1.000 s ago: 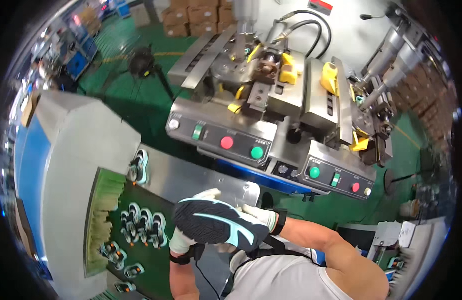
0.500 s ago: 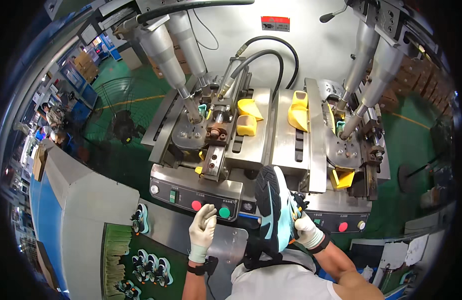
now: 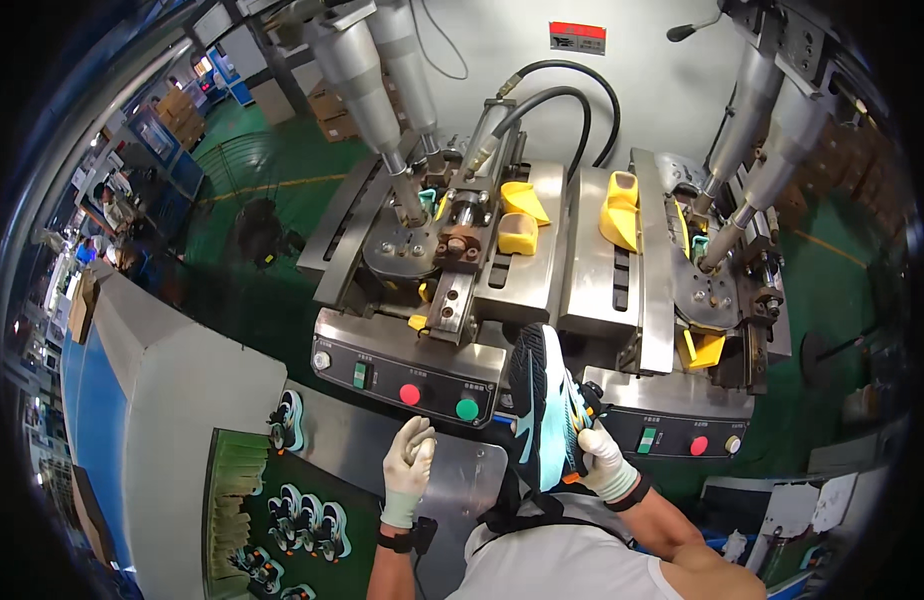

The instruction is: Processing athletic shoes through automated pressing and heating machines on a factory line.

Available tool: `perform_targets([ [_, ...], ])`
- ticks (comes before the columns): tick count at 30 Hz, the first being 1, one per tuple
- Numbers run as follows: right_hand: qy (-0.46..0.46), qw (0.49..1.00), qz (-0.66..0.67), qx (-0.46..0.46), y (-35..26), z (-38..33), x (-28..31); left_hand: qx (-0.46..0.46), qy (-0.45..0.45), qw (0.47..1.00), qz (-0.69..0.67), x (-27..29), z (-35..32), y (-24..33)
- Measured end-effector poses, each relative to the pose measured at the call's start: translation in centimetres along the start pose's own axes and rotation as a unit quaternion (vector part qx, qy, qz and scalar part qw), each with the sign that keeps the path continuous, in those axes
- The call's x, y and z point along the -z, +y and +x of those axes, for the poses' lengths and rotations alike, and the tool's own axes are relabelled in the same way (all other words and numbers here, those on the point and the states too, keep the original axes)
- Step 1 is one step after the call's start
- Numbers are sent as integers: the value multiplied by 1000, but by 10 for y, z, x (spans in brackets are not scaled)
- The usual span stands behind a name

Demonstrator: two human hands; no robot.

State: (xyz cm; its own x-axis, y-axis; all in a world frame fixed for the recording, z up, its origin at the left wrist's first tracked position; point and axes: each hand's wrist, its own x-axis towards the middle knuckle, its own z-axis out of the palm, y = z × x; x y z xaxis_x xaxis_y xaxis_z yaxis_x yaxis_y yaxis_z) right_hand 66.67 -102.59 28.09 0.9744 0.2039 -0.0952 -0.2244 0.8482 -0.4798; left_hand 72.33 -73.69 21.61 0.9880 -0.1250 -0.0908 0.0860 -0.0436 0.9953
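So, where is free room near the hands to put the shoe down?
Bare patch: the grey metal plate between the left hand and the black-and-turquoise shoe in the right hand. Crowded: the green conveyor belt carrying shoes, and the press bed around the yellow moulds.

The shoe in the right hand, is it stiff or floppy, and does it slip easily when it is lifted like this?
The shoe probably keeps its shape: it stands upright with only the right hand holding its lower end. It seems light, since one hand carries it. The glove and the grooved dark sole likely prevent slipping.
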Motion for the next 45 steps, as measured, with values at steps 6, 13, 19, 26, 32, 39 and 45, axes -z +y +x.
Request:
perform_targets([
  [6,40,999,10,-19,10,-8,-14,19,17,1000,-10,17,-15,-21],
  [13,59,998,37,1,18,-12,-7,33,19,998,-43,14,-18,-35],
  [19,75,996,41,25,28,-19,23,28,12,999,-37,9,-20,-34],
  [26,85,995,32,29,18,-20,2,28,0,997,-69,4,-9,-31],
  [32,117,992,-2,43,19,-16,12,-19,7,1000,-13,2,7,-5],
  [39,142,989,-30,35,19,-2,25,-124,35,991,38,5,60,69],
  [45,114,993,-5,34,7,12,23,-195,-22,973,118,-3,180,105],
])
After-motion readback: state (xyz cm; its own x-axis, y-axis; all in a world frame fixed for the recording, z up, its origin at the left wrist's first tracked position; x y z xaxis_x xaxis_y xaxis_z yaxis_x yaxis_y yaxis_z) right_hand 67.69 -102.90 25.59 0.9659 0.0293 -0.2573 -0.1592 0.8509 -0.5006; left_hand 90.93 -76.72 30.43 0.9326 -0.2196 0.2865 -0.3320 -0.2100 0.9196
